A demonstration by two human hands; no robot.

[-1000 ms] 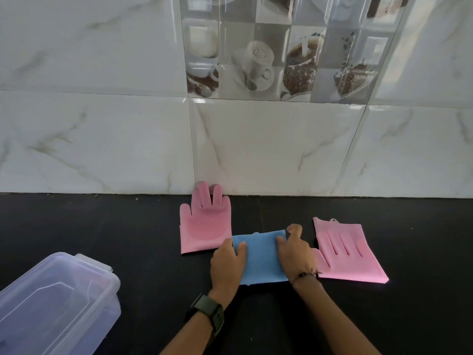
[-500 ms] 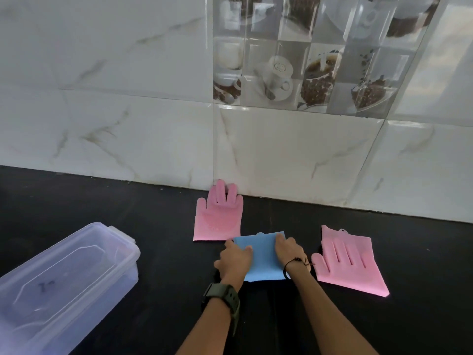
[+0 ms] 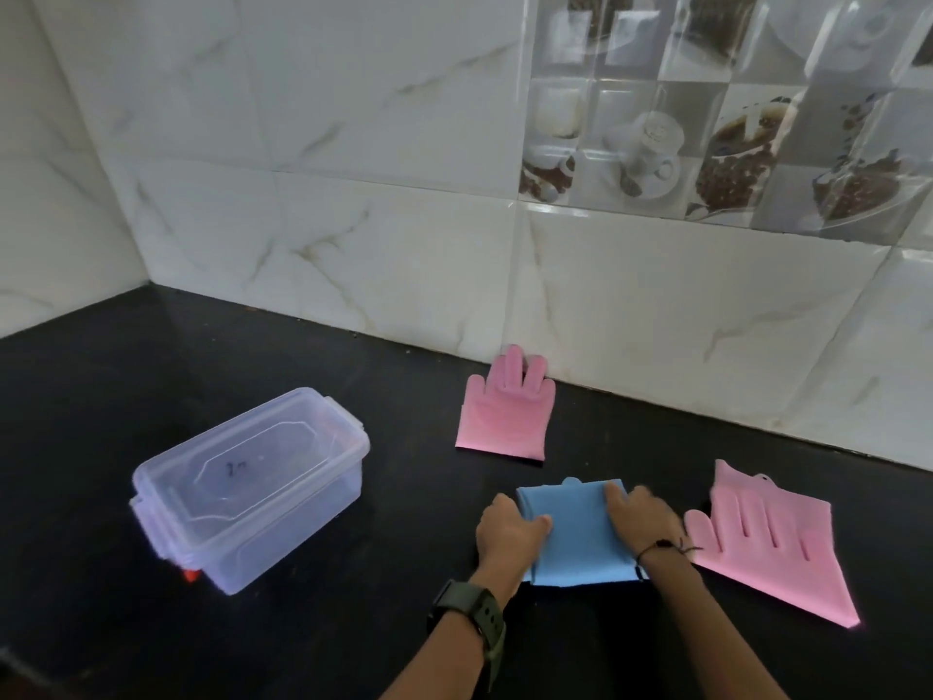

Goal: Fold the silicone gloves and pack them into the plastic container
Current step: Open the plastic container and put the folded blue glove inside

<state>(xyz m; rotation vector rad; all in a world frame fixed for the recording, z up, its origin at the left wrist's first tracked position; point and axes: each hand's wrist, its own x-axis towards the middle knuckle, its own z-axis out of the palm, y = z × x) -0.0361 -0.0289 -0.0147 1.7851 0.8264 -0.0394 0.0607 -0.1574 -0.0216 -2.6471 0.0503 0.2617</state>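
I have both hands flat on the folded blue glove [image 3: 578,535] at lower centre: left hand [image 3: 507,533] and right hand [image 3: 643,520] grip its side edges, fingers curled over. To finish well I pinch the fold firmly, then carry it to the lidded plastic container [image 3: 250,490] at left.

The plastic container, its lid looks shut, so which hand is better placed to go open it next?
Left, probably. The plastic container sits to the left, on the left hand's side, while the right hand can keep pressing the blue glove.
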